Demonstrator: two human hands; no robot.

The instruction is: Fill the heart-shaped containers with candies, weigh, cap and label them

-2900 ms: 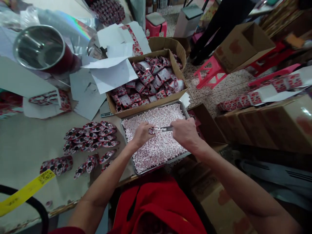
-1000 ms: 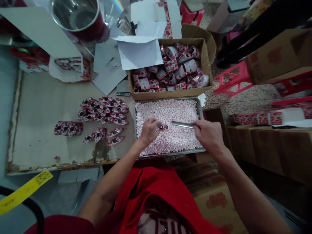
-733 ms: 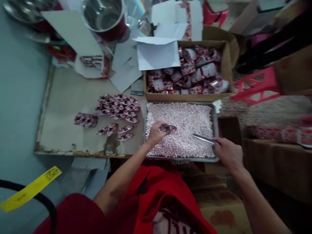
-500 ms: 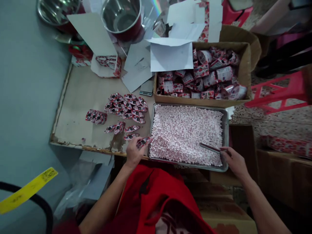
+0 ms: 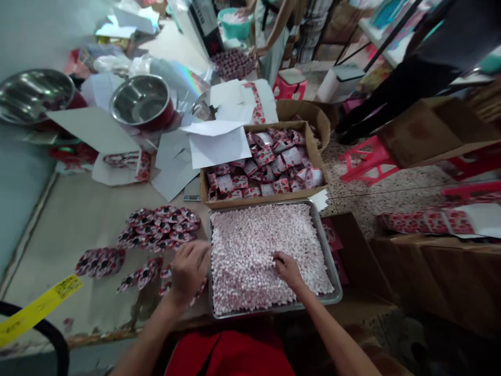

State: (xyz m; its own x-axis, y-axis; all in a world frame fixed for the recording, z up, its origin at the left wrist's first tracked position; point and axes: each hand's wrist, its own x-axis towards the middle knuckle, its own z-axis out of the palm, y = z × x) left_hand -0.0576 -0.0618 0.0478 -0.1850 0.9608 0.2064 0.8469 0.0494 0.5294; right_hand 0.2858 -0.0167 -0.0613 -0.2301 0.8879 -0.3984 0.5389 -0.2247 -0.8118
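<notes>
Pale table (image 5: 78, 222) at left, two steel pots (image 5: 141, 99) beyond; near centre, one tray (image 5: 335, 292) of white pellets (image 5: 254, 240). Right hand (image 5: 288, 271), fingers bent, is at the pellets; left hand (image 5: 189, 269) is blurred by the tray's left edge. Cannot tell if either grips anything.

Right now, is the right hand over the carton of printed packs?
No, the right hand is over the tray of small pale pieces, and the carton stands beyond the tray's far edge.

The tray (image 5: 326, 255) of pellets (image 5: 258, 245) lies before the carton (image 5: 266, 199), right of the packets (image 5: 158, 227) on the table (image 5: 70, 219).
</notes>
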